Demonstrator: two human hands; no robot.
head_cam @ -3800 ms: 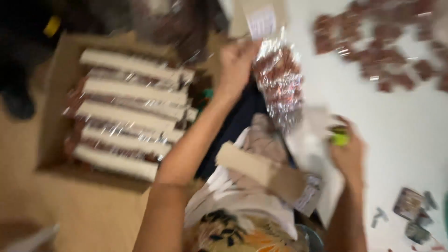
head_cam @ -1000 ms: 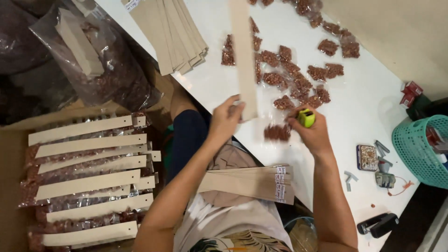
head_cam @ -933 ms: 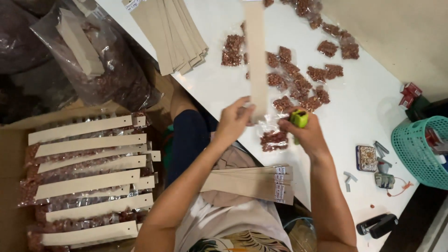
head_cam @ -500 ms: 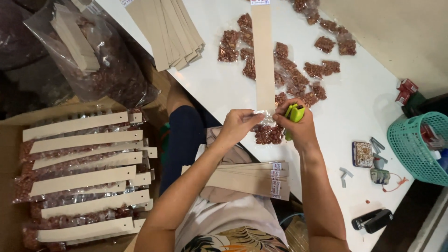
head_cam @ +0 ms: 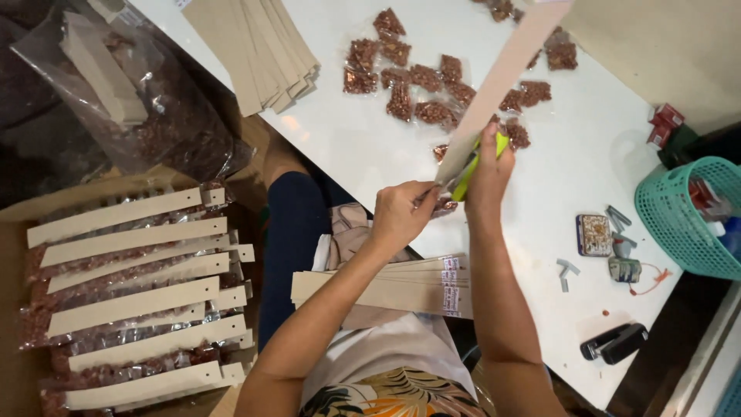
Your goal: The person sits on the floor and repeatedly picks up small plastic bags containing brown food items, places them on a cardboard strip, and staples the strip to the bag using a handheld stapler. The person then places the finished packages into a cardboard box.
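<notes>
A small packet (head_cam: 446,205) is pinched by the left hand (head_cam: 399,218) against the lower end of a long card strip (head_cam: 502,81), above the table edge; a green stapler (head_cam: 472,168) is gripped by the right hand (head_cam: 486,166). The packet edge is best kept square under the strip. More packets (head_cam: 417,77) lie on the white table (head_cam: 355,147); finished strips are laid in a box (head_cam: 127,301) on the floor

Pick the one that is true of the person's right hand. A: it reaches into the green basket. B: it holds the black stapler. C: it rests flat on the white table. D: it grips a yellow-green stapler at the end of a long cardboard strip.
D: the right hand closes round the yellow-green stapler at the lower end of the cardboard strip, raised above the table.
</notes>
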